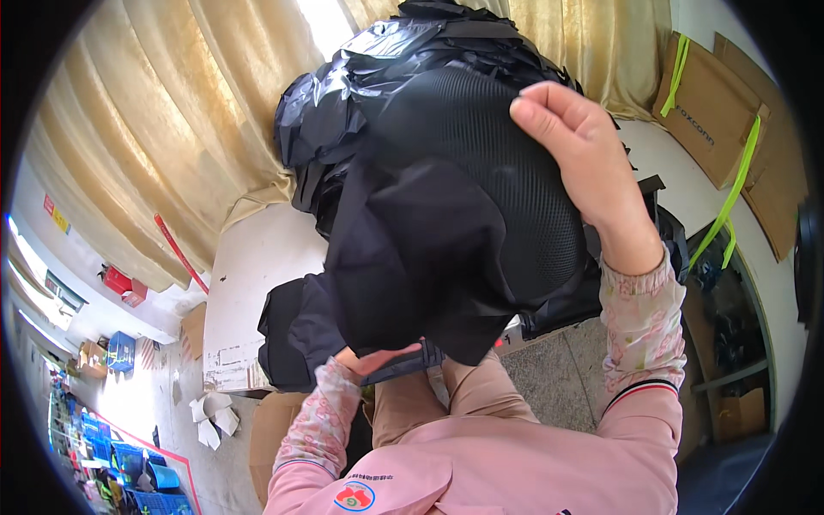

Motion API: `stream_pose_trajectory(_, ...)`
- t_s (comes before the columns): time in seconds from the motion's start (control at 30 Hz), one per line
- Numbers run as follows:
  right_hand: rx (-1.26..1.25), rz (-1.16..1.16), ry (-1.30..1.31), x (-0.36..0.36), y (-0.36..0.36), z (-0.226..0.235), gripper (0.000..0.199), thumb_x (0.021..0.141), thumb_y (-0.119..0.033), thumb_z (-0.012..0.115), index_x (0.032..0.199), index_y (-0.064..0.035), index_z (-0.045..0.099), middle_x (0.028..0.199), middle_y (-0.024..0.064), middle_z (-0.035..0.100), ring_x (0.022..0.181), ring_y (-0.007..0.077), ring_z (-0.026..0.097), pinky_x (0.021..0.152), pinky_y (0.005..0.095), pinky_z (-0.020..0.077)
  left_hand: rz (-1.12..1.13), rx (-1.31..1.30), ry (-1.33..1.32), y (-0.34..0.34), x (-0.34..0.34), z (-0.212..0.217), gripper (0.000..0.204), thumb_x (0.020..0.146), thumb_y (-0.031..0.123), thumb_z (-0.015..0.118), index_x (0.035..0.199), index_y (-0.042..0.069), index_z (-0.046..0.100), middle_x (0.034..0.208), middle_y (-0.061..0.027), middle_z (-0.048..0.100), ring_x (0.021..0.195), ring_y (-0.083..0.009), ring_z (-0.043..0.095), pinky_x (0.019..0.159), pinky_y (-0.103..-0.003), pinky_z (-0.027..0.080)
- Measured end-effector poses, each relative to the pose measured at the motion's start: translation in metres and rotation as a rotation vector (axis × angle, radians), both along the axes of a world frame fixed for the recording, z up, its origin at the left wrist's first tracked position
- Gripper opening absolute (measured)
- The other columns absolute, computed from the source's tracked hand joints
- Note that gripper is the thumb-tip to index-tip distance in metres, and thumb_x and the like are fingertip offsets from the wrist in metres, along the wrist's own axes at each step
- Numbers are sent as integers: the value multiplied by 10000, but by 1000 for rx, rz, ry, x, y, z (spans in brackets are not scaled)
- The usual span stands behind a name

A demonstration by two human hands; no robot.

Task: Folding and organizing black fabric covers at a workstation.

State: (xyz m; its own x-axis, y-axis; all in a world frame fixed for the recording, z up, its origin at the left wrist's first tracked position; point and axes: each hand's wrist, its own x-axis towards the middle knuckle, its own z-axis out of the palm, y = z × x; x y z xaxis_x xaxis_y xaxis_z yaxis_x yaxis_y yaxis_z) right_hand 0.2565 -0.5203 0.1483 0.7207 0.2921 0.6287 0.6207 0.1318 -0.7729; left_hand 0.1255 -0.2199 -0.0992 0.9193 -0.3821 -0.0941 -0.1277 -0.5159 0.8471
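Note:
A black fabric piece (412,232) hangs in front of me, its smooth cloth side folded and drooping. Its ribbed, curved panel (515,189) faces up on the right. My right hand (571,133) is raised, closed with thumb and fingers pinching the panel's upper right edge. Low down, my left hand (373,359) is at the piece's bottom edge, partly covered by the cloth. It appears closed on that edge, though most of its fingers are hidden. Another dark fabric piece (296,330) lies beside it on the table's near edge.
Behind rises a large heap of shiny black pieces (352,103) on a white table (249,257). Gold curtains (163,112) hang at the back. Flattened cardboard (708,112) with yellow-green straps leans at right. Blue crates (129,463) and paper scraps (213,416) are on the floor at left.

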Motion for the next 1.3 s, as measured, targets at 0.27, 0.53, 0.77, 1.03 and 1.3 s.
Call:
stream_pose_trajectory(0.27, 151, 155, 71, -19, 47, -8, 215, 915, -201, 654, 910, 14, 655, 808, 3, 630, 775, 67, 548, 706, 257, 468, 240, -1515, 233, -49, 2, -48, 354, 870, 440, 688, 858, 92, 625, 950, 13, 653, 823, -111, 591, 670, -330, 449)
stream_pose_trajectory(0.53, -44, 66, 72, -17, 77, -99, 226, 945, -222, 635, 986, -7, 581, 834, 41, 614, 774, 95, 546, 715, 269, 459, 684, -1327, 47, -102, 30, 30, 337, 963, 378, 552, 1070, 66, 624, 1113, -60, 647, 992, -179, 604, 819, -361, 469)
stream_pose_trajectory(0.77, -299, -236, 128, 40, 45, -179, 309, 907, -289, 611, 990, 8, 604, 896, 253, 671, 881, 424, 643, 766, 461, 502, 608, -1207, -403, -69, -9, 59, 397, 981, 364, 513, 1230, 58, 553, 1245, -93, 589, 1139, -206, 545, 950, -381, 428)
stream_pose_trajectory(1.03, -107, -181, 189, 66, -5, -165, 242, 886, -204, 675, 1010, 1, 641, 865, 102, 674, 807, 178, 635, 752, 306, 499, 678, -940, -878, 30, -99, 80, 494, 999, 349, 473, 1391, 50, 483, 1377, -125, 532, 1286, -233, 485, 1082, -401, 387)
stream_pose_trajectory(1.3, -231, -203, 157, 86, -27, -191, 196, 909, -187, 678, 973, -6, 638, 845, -3, 635, 786, 78, 566, 707, 252, 465, 550, -483, -86, 114, -50, 68, 409, 971, 225, 562, 1291, -30, 543, 1233, -75, 617, 1082, -238, 590, 983, -361, 451)
